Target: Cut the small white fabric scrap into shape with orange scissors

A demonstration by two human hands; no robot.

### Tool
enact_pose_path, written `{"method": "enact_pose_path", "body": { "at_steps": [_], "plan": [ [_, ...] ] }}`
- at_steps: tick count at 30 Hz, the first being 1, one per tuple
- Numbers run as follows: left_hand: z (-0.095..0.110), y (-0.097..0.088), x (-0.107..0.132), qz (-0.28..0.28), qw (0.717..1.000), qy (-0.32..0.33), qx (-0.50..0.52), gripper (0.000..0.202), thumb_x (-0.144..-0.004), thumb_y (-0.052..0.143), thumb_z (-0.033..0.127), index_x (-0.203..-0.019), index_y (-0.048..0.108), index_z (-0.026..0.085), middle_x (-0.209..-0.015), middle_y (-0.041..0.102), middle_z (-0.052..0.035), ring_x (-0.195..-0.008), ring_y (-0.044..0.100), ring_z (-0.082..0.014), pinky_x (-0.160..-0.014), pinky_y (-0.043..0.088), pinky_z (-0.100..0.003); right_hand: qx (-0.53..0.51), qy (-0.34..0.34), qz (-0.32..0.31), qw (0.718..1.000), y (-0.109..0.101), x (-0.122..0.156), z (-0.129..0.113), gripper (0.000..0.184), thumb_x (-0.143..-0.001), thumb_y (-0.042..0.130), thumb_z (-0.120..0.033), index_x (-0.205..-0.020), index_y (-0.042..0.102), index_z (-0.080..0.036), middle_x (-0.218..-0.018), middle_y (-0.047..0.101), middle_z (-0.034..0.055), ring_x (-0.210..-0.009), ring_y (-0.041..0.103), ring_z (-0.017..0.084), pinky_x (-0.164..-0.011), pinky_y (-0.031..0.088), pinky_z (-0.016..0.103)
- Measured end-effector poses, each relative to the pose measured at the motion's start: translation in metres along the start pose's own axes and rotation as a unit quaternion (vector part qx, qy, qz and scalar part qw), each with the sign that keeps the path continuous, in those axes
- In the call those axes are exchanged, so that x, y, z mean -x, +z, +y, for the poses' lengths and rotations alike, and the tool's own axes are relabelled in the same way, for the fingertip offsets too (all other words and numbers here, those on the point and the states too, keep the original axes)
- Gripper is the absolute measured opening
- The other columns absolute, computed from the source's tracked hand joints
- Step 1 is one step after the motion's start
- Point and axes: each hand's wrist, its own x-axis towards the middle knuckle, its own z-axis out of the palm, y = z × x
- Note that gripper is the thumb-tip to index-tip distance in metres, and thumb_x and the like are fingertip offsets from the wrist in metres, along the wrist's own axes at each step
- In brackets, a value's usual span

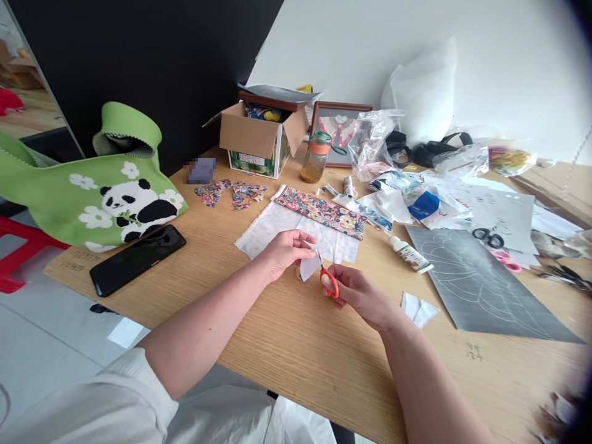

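Between finger and thumb, my left hand (pixel 287 251) pinches a small pale lilac piece (pixel 309 266), paper or cloth, I cannot tell which. My right hand (pixel 354 288) is closed around the orange handles of small scissors (pixel 329 282), whose blades point up at the pale piece and touch or nearly touch its edge. Just beyond both hands lies a folded floral fabric (pixel 321 211) with its white underside (pixel 268 231) spread toward me. Cut floral pieces (pixel 247 193) rest on the table to the left of it. A white triangular scrap (pixel 419 309) lies right of my right hand.
A black phone (pixel 139 259) and a green panda bag (pixel 134 203) occupy the left side. At the back stand an open cardboard box (pixel 259 139) and a bottle (pixel 316 159). Rightward lie a glue bottle (pixel 411 254), a grey patterned sheet (pixel 481 283) and black-handled scissors (pixel 488 237).
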Motion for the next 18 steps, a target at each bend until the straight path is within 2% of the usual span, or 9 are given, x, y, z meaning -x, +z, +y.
{"method": "enact_pose_path", "body": {
  "at_steps": [11,18],
  "plan": [
    [-0.0025,0.001,0.0003,-0.002,1.0,0.004,0.007,0.03,-0.063,0.072,0.011,-0.091,0.061,0.012,-0.075,0.058,-0.0007,-0.065,0.057,-0.0102,-0.061,0.041,-0.023,0.022,-0.001,0.005,1.0,-0.0002,-0.0015,0.0022,0.052,-0.071,0.067,-0.067,-0.069,0.049,-0.019,-0.062,0.047,-0.0028,-0.053,0.036,0.009,-0.049,0.027,0.026],
    [-0.0017,0.0013,0.0,0.0,1.0,0.002,0.01,0.029,-0.064,0.071,0.009,-0.091,0.061,0.012,-0.074,0.058,-0.0003,-0.064,0.057,-0.01,-0.06,0.042,-0.023,0.03,-0.009,0.015,0.999,-0.0021,-0.0032,0.0067,0.049,-0.073,0.068,-0.064,-0.071,0.051,-0.019,-0.062,0.045,-0.0042,-0.052,0.037,0.009,-0.049,0.027,0.025]
  ]
}}
